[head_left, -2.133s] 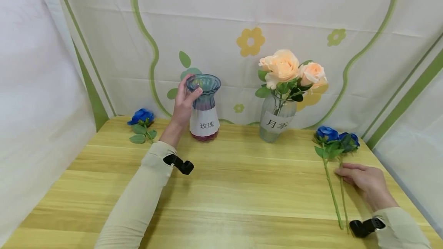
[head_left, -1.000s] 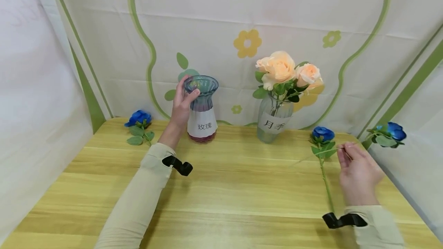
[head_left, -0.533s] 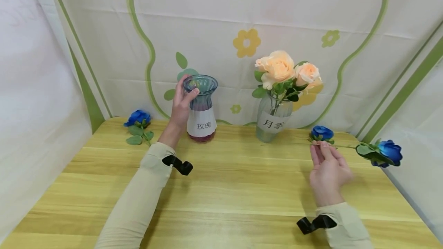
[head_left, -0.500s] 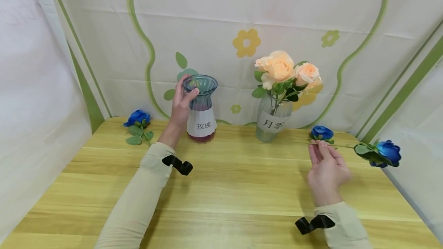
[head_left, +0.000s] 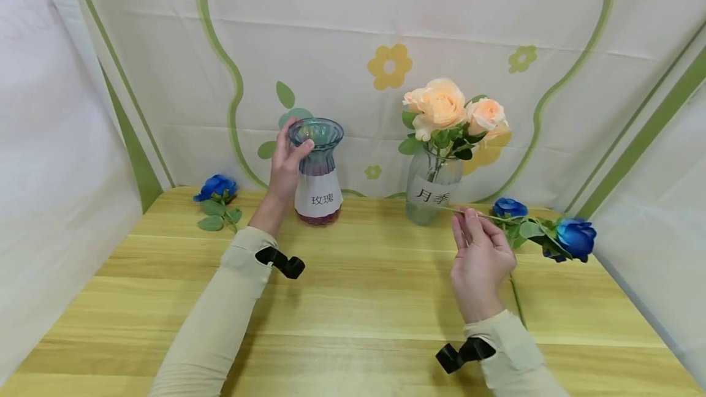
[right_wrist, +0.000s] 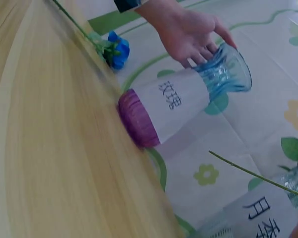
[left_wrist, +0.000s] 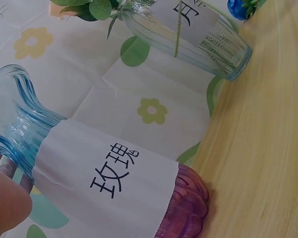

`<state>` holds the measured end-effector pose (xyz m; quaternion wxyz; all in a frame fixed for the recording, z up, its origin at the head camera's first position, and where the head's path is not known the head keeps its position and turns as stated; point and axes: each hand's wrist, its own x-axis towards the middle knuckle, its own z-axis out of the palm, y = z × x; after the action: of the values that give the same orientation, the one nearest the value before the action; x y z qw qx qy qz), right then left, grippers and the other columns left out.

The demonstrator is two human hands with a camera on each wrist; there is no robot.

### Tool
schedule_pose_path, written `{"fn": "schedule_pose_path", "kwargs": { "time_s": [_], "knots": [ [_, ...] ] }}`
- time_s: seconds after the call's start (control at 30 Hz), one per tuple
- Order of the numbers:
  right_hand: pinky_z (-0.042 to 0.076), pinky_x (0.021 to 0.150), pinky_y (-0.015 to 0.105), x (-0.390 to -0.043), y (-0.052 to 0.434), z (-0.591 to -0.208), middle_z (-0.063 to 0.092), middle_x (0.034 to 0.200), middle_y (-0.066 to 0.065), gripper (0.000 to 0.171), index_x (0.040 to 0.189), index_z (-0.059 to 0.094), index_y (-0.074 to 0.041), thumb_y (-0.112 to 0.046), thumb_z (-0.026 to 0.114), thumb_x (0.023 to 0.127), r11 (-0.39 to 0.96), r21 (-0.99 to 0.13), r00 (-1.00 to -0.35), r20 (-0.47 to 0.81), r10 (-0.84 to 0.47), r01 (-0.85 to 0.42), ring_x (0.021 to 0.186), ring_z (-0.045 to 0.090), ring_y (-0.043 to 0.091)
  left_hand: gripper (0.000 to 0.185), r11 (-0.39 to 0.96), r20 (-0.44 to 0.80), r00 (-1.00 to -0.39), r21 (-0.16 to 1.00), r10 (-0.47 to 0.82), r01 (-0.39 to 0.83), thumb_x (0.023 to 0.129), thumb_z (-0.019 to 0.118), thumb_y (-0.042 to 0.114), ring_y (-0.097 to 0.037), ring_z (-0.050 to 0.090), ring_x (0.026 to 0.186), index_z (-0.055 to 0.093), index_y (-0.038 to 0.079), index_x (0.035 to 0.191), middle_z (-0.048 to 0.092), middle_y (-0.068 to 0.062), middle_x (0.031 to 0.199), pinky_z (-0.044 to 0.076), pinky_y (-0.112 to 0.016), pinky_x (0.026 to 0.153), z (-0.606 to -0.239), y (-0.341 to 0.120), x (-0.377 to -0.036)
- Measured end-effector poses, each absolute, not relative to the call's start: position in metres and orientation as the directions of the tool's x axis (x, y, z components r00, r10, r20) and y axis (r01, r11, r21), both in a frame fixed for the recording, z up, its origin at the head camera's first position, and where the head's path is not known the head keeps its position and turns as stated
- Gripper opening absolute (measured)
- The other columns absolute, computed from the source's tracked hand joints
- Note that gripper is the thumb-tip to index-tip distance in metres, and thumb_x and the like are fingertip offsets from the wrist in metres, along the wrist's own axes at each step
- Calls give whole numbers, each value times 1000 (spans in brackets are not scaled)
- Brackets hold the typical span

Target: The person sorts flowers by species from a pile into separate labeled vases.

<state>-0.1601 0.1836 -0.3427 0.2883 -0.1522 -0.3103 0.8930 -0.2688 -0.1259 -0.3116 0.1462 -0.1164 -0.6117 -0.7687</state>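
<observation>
My left hand (head_left: 285, 167) grips the flared neck of a blue-and-purple glass vase (head_left: 318, 216), thumb over the rim. A white paper label wraps the vase, which stands upright at the back of the table. My right hand (head_left: 481, 265) pinches the stem of an artificial blue rose (head_left: 575, 239) between thumb and fingertips. Its bloom points right, and the bare stem end (right_wrist: 223, 159) points left, overlapping the clear vase in the head view. Behind it lies a second blue rose (head_left: 510, 207), partly hidden by the held one and my hand.
A clear glass vase (head_left: 421, 213) with a paper label holds peach roses (head_left: 441, 106) at the back, right of the coloured vase. Another blue rose (head_left: 216, 187) lies at the table's back left. A printed cloth backdrop (head_left: 309, 48) rises right behind the wooden table (head_left: 342, 311).
My right hand has picked up one blue rose from the table's right side, turned it sideways and carried it left. My left hand has stayed on the coloured vase.
</observation>
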Motion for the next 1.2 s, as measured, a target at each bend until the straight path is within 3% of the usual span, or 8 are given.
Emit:
{"fn": "schedule_pose_path", "kwargs": {
  "time_s": [0.5, 0.9, 1.2],
  "knots": [
    [63, 89, 38, -158, 147, -326, 76, 97, 20, 22, 95, 63, 8, 0, 82, 90, -574, -594, -761, 102, 641, -563, 87, 81, 30, 79, -207, 368, -926, 903, -81, 377, 102, 59, 24, -23, 30, 160, 18, 13, 170, 28, -7, 175, 16, -44, 135, -314, -127, -270],
    [63, 94, 38, -164, 123, -302, 78, 103, 21, 20, 97, 66, 6, -4, 82, 91, -642, -526, -783, 80, 616, -558, 96, 81, 30, 78, -204, 377, -923, 900, -81, 385, 103, 58, 25, -23, 30, 161, 19, 14, 170, 28, -5, 175, 15, -45, 135, -314, -127, -270],
    [63, 93, 37, -171, 97, -287, 78, 102, 21, 17, 93, 64, 4, -3, 80, 93, -654, -480, -788, 145, 598, -585, 98, 81, 30, 79, -216, 386, -919, 893, -81, 394, 102, 58, 24, -25, 33, 159, 18, 12, 169, 29, -7, 174, 18, -45, 134, -314, -126, -271]
  ]
}}
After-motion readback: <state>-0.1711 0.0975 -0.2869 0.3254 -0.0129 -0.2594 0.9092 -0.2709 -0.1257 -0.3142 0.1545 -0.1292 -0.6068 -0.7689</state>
